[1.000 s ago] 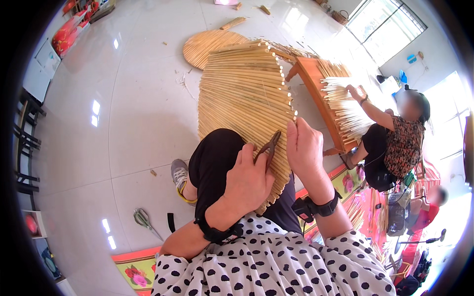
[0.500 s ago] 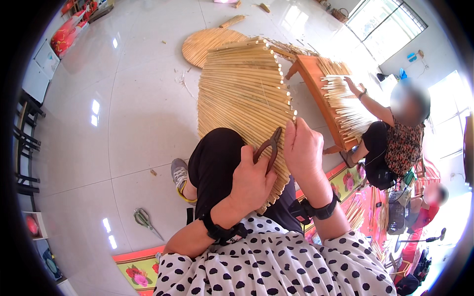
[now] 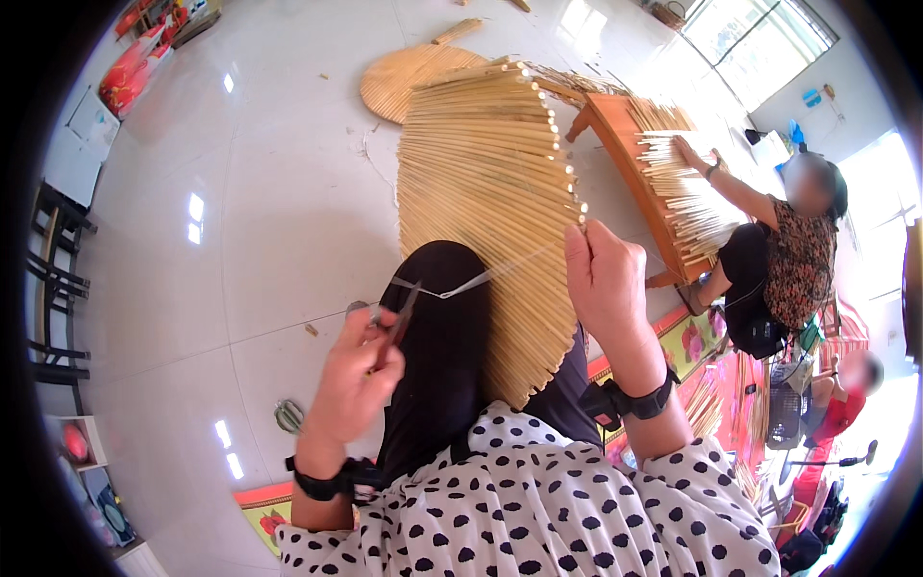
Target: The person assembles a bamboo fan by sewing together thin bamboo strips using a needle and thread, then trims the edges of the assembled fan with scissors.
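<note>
After dark metal pliers (image 3: 403, 320), clenched by left fingers (image 3: 357, 330), were pulled left of the black-trousered knee (image 3: 437, 264), a thin white strand (image 3: 475, 282) seems drawn out; rightward, the fan-shaped tan stick mat (image 3: 490, 163) is pinched by right fingers (image 3: 579, 253).

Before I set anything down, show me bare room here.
Free: the broad floor between the dark furniture and the panel, save a few scraps. Crowded: the table, strewn with sticks, and the space between left hand and panel, which a strand crosses.
</note>
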A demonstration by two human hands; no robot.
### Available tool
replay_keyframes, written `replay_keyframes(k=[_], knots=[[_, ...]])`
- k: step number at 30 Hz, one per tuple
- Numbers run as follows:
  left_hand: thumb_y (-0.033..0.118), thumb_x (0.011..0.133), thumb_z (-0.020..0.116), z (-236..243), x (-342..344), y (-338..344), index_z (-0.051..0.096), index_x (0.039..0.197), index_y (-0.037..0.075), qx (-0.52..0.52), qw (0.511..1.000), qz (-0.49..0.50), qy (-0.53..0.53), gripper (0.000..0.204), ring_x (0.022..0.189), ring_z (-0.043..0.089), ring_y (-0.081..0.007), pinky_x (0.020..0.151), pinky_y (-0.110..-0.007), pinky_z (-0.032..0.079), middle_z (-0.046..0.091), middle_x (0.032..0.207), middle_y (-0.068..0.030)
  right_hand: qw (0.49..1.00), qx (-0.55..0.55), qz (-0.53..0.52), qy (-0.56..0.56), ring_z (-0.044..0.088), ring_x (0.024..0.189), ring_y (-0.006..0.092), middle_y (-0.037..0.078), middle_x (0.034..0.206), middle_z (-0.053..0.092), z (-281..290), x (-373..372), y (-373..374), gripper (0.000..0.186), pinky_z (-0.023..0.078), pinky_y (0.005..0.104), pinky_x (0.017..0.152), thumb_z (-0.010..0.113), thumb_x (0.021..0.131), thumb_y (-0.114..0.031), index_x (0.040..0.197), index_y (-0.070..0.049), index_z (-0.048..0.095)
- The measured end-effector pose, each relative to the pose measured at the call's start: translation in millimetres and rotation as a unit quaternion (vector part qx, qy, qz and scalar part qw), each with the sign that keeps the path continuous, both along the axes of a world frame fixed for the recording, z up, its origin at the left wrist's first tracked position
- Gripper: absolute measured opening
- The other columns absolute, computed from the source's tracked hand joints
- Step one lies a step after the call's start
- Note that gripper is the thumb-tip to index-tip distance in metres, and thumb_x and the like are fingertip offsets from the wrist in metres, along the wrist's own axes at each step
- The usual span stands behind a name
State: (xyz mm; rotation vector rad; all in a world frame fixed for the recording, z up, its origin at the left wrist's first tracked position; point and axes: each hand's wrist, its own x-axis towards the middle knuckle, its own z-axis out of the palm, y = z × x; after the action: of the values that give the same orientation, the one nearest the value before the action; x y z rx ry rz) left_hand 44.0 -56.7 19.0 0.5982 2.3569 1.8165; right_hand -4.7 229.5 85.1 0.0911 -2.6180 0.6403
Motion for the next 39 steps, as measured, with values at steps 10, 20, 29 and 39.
replay_keyframes(k=[10, 20, 29, 39], knots=[[0.028, 0.08, 0.053, -348, 105, -221, 0.062, 0.072, 0.003, -0.357, 0.913, 0.085, -0.178, 0.027, 0.078, 0.062, -0.0328, 0.07, -0.041, 0.051, 0.067, 0.092, -0.0194, 0.929, -0.322, 0.092, -0.158, 0.065, 0.061, 0.0111, 0.006, 0.07, 0.064, -10, 6, 31, 0.028, 0.051, 0.0249, 0.056, 0.049, 0.1, -0.02, 0.104, 0.004, 0.064], [0.035, 0.083, 0.059, -479, 185, -167, 0.071, 0.086, -0.002, -0.506, 0.77, 0.141, -0.362, 0.04, 0.093, 0.066, -0.0406, 0.085, -0.049, 0.05, 0.069, 0.092, -0.0243, 0.919, -0.329, 0.05, -0.212, 0.067, 0.065, 0.0118, 0.008, 0.078, 0.068, -29, 20, 56, 0.02, 0.052, 0.0232, 0.058, 0.055, 0.097, -0.012, 0.102, 0.005, 0.064], [0.018, 0.089, 0.063, -202, -52, -93, 0.064, 0.106, 0.002, -0.105, 0.909, 0.386, -0.115, 0.023, 0.079, 0.063, -0.0239, 0.073, -0.035, 0.05, 0.066, 0.085, -0.0122, 0.923, -0.33, 0.017, -0.199, 0.068, 0.067, 0.0125, 0.008, 0.084, 0.07, -36, 25, 56, 0.018, 0.051, 0.0228, 0.059, 0.056, 0.095, -0.01, 0.105, 0.004, 0.063], [-0.001, 0.081, 0.069, 36, -70, 134, 0.058, 0.102, -0.004, 0.035, 0.996, 0.029, 0.073, 0.024, 0.064, 0.063, -0.0156, 0.058, -0.025, 0.051, 0.057, 0.107, -0.0133, 0.94, -0.307, 0.035, -0.146, 0.069, 0.07, 0.0198, 0.017, 0.122, 0.057, -38, 23, 41, 0.045, 0.052, 0.0295, 0.063, 0.064, 0.086, -0.008, 0.127, 0.001, 0.047]])
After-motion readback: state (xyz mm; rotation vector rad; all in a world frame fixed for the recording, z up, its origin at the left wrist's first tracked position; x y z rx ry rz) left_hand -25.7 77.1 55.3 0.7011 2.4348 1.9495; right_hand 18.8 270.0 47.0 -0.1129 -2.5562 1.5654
